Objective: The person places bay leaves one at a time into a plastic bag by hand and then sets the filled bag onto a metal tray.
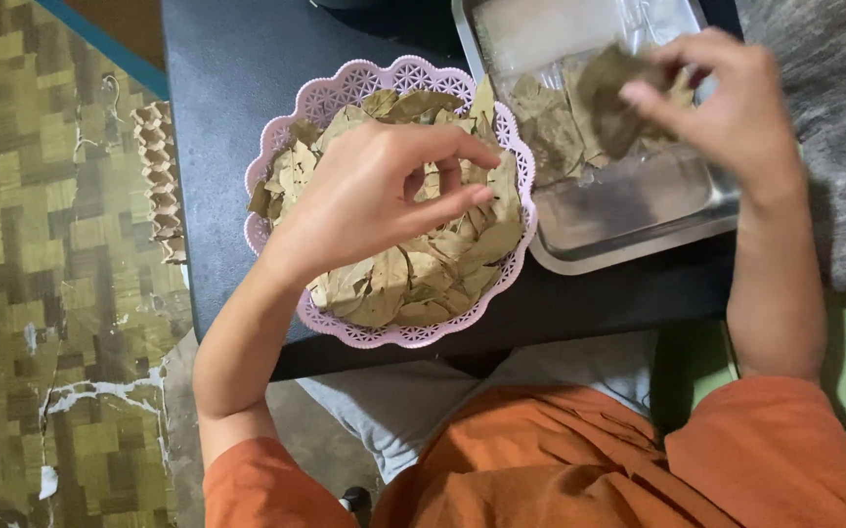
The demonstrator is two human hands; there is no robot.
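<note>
A pink lacy plastic basket (330, 96) on a dark table holds a heap of dried olive-brown leaves (413, 279). My left hand (374, 191) hovers over the heap with thumb and fingers curled toward each other; I cannot tell if a leaf is pinched between them. My right hand (736, 108) is over a steel tray (638, 235) and pinches a dried leaf (613, 103) between thumb and fingers. More dried leaves (550, 132) lie in the tray's upper part.
The dark table (227, 88) ends at my lap, where grey and orange cloth (540, 450) shows. A patterned yellow-green floor (61, 293) and a cardboard egg carton (161, 176) lie to the left. A grey surface (843, 117) is at right.
</note>
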